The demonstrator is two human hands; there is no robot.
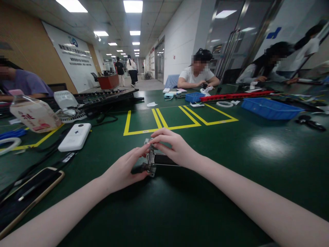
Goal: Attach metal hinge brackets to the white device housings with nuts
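A small metal device with a black flat bar [164, 159] stretching to the right is held just above or on the green table, in the middle of the view. My left hand [123, 168] grips its metal end piece [150, 161] from the left, thumb low and fingers high. Between that thumb and fingers a dark rounded part shows. My right hand [176, 145] reaches over from the right, its fingertips closed on the top of the same metal piece. Part of the bar lies hidden behind my right hand.
On the left are a phone [31, 192], a white power bank [75, 137], cables and a drink bottle [34, 113]. Yellow tape [164, 129] marks boxes on the table [231, 171]. Blue trays [269, 109] and a white ring stand farther back. Other people sit across.
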